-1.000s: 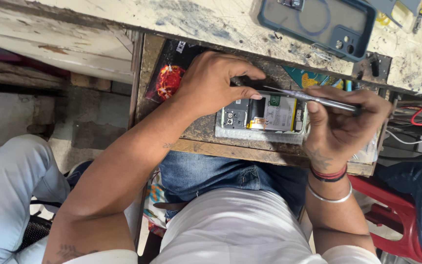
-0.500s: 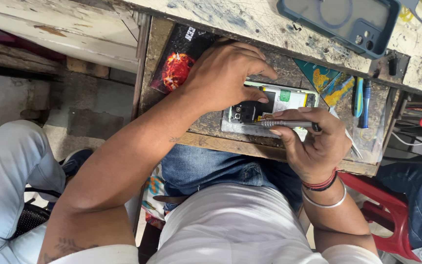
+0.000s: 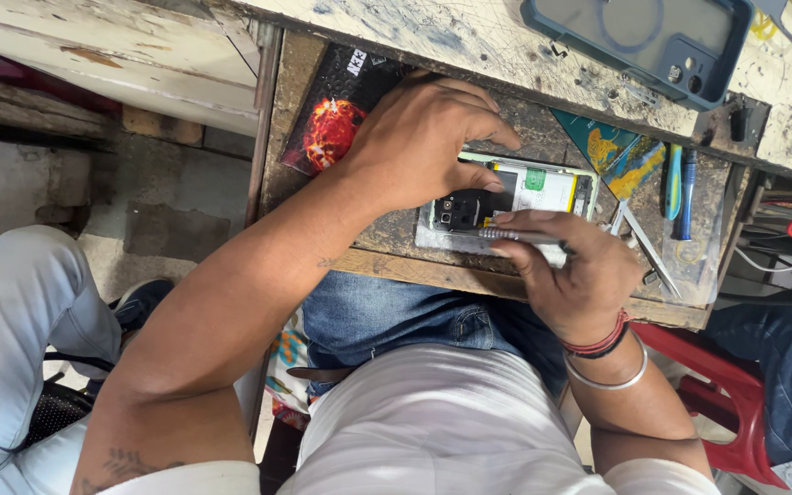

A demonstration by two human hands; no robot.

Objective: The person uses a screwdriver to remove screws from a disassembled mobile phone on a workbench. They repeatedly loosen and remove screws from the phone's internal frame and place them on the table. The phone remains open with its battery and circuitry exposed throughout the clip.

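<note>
An opened phone [image 3: 543,192] with its back removed lies on a worn wooden pull-out shelf [image 3: 387,266], its battery and circuit board showing. My left hand [image 3: 423,137] presses down on the phone's left end, fingers spread over it. My right hand [image 3: 570,275] grips a thin metal tool [image 3: 520,236] and holds it flat over the phone's near edge, close to the camera module. Whether the tool's tip touches the phone is hidden by my fingers.
A dark card with a red picture [image 3: 332,119] lies at the shelf's left. Tweezers [image 3: 648,247], blue-handled tools [image 3: 680,188] and a coloured triangular piece [image 3: 611,147] lie to the right. A blue phone case [image 3: 639,41] rests on the bench above. Another person's legs [image 3: 11,321] are at left, a red stool [image 3: 735,394] at right.
My right hand has shifted left and turned the tool flat over the phone's near edge. My left hand stays on the phone. The view has moved slightly closer.
</note>
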